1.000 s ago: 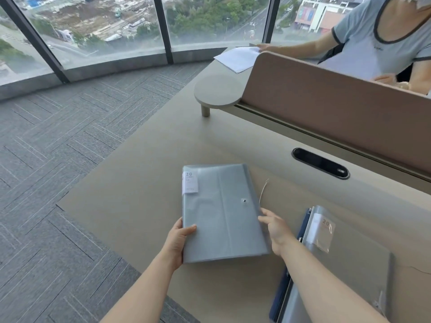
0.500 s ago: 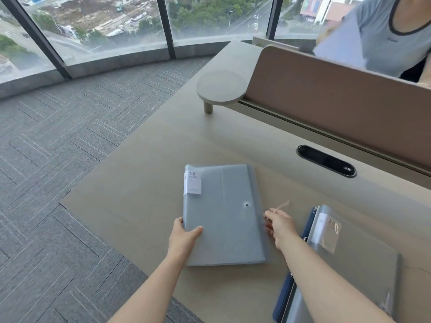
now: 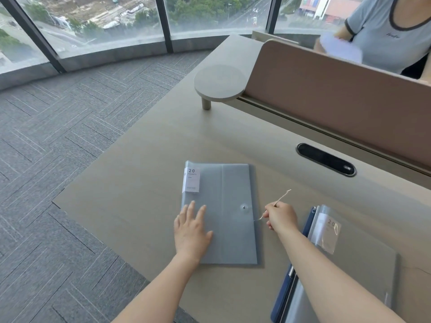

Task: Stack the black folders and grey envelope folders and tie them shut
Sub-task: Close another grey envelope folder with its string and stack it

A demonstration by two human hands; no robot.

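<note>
A grey envelope folder (image 3: 229,201) lies flat on the desk (image 3: 140,194), with a white "20 pockets" label at its top left and a round button (image 3: 244,207) near its right edge. My left hand (image 3: 191,231) presses flat on its lower left part, fingers straight. My right hand (image 3: 281,216) pinches the folder's thin string (image 3: 283,197) just right of the folder; the string's free end sticks up and away. At the lower right lies a second grey folder (image 3: 363,264) over a dark blue folder (image 3: 288,280), partly under my right forearm.
A brown divider panel (image 3: 338,99) runs along the desk's far side, with a round side shelf (image 3: 220,82) at its left end and a black cable slot (image 3: 326,159) in front. A person in a grey shirt holds paper behind the divider. The desk's left edge drops to carpet.
My left hand has moved from gripping the folder's lower left edge to lying flat on top. My right hand has lifted the string and drawn it out to the right of the folder.
</note>
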